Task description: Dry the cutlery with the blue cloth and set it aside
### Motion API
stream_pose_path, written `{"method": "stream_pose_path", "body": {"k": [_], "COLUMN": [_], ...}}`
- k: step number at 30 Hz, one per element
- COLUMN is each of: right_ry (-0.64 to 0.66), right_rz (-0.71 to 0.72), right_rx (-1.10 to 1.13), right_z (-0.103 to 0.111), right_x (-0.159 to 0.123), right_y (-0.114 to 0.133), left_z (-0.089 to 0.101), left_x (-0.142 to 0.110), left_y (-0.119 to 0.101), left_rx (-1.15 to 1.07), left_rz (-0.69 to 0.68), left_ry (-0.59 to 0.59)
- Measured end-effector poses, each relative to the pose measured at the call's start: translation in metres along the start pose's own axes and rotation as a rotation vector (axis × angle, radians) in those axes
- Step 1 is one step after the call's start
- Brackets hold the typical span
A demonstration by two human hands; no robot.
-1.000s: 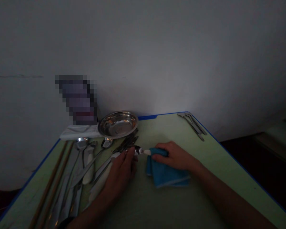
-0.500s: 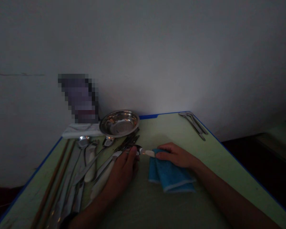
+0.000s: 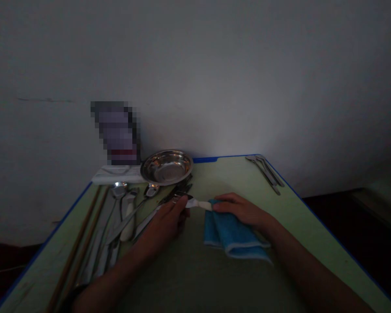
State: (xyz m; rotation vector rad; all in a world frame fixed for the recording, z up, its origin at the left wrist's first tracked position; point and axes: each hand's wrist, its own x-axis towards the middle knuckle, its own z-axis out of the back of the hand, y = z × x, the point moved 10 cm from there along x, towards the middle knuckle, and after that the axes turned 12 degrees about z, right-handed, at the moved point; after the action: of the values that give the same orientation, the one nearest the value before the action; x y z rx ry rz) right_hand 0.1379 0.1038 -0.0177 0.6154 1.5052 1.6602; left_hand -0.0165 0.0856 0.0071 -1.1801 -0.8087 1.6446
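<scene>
"What do I have between the hands?"

"From my seat I see a pale-handled utensil [image 3: 204, 205] bridging them above the table [image 3: 215, 179]. The left hand [image 3: 172, 216] pinches its metal end between thumb and fingers. Past the thumb I make out what look like tines, though it's dim."

"And the right?"

"The right hand [image 3: 239, 209] has thumb and fingers pressed together on the blue cloth [image 3: 233, 232], pinching it at the handle's far end. How much handle sits inside the fold, I can't tell."

"How would I work that well?"

"I judge the left pinch to be the anchor, so I'd hold it steady and let the right draw the cloth along with even pressure, turning it slightly. The joint where handle meets metal is bare, so I'd reach that too. The loose folds hang below the right hand and could drag."

"Anything close by?"

"Loose cutlery [image 3: 127, 225] lies to the left of the left hand, and a steel bowl [image 3: 167, 157] sits beyond it. I'd keep that arm quiet."
</scene>
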Motion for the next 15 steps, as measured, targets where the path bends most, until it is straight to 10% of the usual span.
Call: {"method": "stream_pose_path", "body": {"k": [6, 10, 15], "right_ry": [0.130, 0.126, 0.196], "right_rz": [0.222, 0.395, 0.436], "right_rx": [-0.304, -0.570, -0.740], "right_z": [0.009, 0.012, 0.014], "right_x": [0.014, 0.021, 0.032], "right_y": [0.088, 0.142, 0.146], "left_z": [0.016, 0.046, 0.045], "left_x": [0.005, 0.017, 0.016], "left_y": [-0.060, -0.107, -0.125], "left_rx": [0.285, 0.388, 0.688], "left_rz": [-0.104, -0.201, -0.322], "left_ry": [0.215, 0.024, -0.133]}}
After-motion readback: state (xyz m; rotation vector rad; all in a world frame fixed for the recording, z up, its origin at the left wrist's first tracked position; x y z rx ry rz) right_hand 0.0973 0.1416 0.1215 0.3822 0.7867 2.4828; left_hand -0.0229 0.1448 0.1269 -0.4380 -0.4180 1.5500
